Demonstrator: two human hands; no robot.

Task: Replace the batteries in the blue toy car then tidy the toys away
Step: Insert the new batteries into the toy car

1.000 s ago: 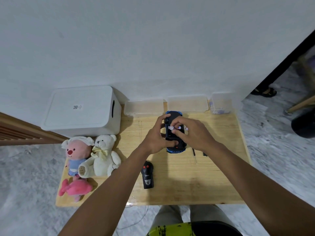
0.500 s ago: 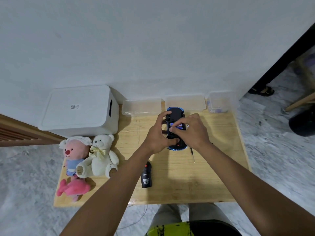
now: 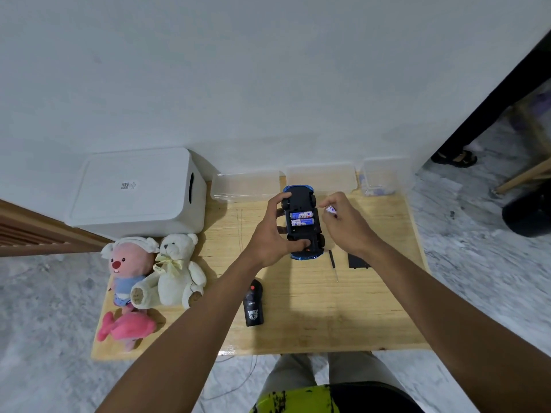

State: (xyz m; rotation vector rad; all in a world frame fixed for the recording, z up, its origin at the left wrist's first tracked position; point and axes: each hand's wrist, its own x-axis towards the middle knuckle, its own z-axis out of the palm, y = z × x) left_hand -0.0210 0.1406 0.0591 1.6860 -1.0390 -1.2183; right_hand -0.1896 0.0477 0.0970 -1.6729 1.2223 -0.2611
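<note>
A: Where's the left hand [image 3: 272, 231]?
B: Centre frame, forearm coming from the lower left, fingers and thumb curled round the blue toy car [image 3: 298, 194].
A: And the right hand [image 3: 343, 225]?
B: Just right of it, pinching a battery [image 3: 331, 210], forearm from the lower right.

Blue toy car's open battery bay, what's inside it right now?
Two blue-and-white batteries lie side by side in the blue toy car. The left hand grips the car; its fingers hide the underside just beyond them.

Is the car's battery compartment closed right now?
No, the blue toy car lies belly-up with two batteries exposed, and the right hand pinches a third battery.
</note>
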